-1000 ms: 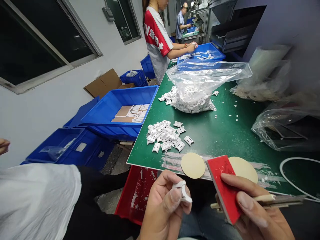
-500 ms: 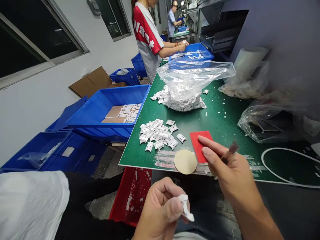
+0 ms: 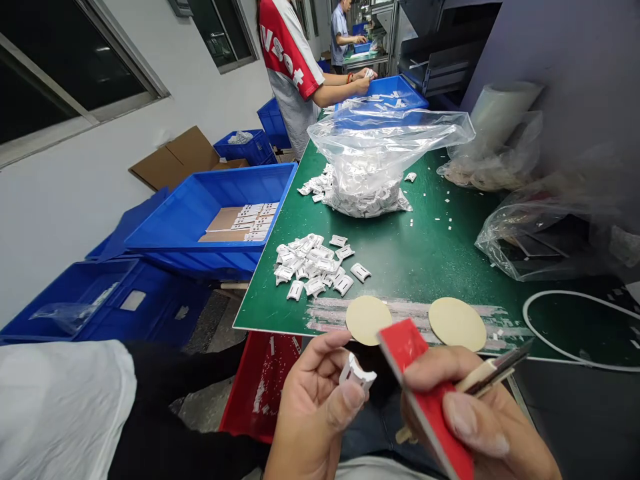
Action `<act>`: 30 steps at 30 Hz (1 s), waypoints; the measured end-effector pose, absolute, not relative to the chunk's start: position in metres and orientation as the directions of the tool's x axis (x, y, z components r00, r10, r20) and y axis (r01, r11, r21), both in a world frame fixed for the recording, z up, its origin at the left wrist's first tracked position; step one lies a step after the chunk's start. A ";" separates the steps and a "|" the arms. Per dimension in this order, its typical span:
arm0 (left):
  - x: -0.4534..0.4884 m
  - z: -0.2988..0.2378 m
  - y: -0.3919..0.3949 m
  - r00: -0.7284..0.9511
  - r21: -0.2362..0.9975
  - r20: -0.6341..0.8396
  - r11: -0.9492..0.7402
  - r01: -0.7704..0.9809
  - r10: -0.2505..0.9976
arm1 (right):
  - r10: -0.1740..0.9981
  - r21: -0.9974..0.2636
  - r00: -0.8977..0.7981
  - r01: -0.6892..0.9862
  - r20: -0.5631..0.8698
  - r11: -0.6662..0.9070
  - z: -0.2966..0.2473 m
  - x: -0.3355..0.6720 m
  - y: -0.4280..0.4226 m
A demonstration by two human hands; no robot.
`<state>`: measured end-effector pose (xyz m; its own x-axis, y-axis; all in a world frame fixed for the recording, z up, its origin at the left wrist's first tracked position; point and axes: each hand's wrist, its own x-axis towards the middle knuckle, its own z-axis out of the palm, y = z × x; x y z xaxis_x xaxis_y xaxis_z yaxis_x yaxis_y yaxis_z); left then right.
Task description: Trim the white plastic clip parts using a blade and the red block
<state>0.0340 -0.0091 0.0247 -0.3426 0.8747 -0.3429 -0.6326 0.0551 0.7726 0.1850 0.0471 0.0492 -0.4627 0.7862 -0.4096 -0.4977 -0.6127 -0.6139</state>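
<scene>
My left hand [image 3: 320, 400] pinches a small curved white plastic part [image 3: 358, 377] between thumb and fingers, its notched edge up. Close beside it, my right hand [image 3: 480, 413] is closed on a flat red pad [image 3: 410, 347] with a grey edge, held tilted. That same hand also holds a slim knife [image 3: 500, 368] with a pale handle and dark pointed blade. The pad and the white part are apart. Beyond my hands, a pile of similar white parts [image 3: 313, 263] lies on the green table [image 3: 400, 267].
Two round cream discs [image 3: 369, 320] lie near the table edge. Behind the pile stands a clear bag [image 3: 367, 193] full of white parts. Blue bins [image 3: 210, 250] stand at left, a red bin [image 3: 253, 400] below the edge. A white cable [image 3: 530, 333] curves at right. A co-worker [image 3: 290, 67] works beyond.
My right hand has lifted the red pad off the table and brought it down toward my left hand, uncovering the second disc. My left hand has risen slightly and turned the white part.
</scene>
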 end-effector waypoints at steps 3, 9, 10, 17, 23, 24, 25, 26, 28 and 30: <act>0.032 0.024 -0.010 -0.258 0.693 -0.370 0.081 -0.717 0.893 | 0.855 -0.754 -0.387 -0.428 -0.346 -0.499 0.046 0.181 0.050; 0.030 0.026 -0.009 -0.048 0.523 -0.363 0.161 -0.837 0.931 | 0.968 -0.948 -0.166 -0.227 -0.189 -0.224 0.032 0.184 0.055; 0.031 0.026 -0.009 -0.037 0.516 -0.368 0.171 -0.840 0.929 | 0.974 -0.959 -0.165 -0.211 -0.158 -0.191 0.030 0.186 0.054; 0.036 0.029 -0.008 -0.041 0.509 -0.404 0.187 -0.840 0.914 | 0.976 -0.992 -0.217 -0.125 0.003 -0.025 0.021 0.198 0.052; 0.040 0.034 -0.007 -0.076 0.477 -0.446 0.165 -0.863 0.892 | 0.974 -0.996 -0.226 -0.086 0.020 0.000 0.022 0.199 0.050; 0.040 0.035 -0.006 -0.078 0.479 -0.445 0.163 -0.862 0.892 | 0.976 -0.996 -0.217 -0.088 0.012 -0.007 0.022 0.199 0.051; 0.041 0.035 -0.005 -0.079 0.482 -0.442 0.162 -0.861 0.894 | 0.979 -0.996 -0.204 -0.093 0.009 -0.010 0.022 0.199 0.051; 0.042 0.035 -0.004 -0.079 0.487 -0.439 0.163 -0.858 0.895 | 0.981 -0.995 -0.192 -0.097 0.003 -0.016 0.023 0.199 0.052; 0.044 0.033 -0.004 -0.089 0.508 -0.428 0.158 -0.847 0.899 | 0.982 -0.996 -0.190 -0.092 0.006 -0.012 0.023 0.199 0.053; 0.044 0.029 -0.006 -0.114 0.554 -0.407 0.146 -0.820 0.906 | 0.983 -0.997 -0.186 -0.077 0.010 -0.005 0.024 0.200 0.053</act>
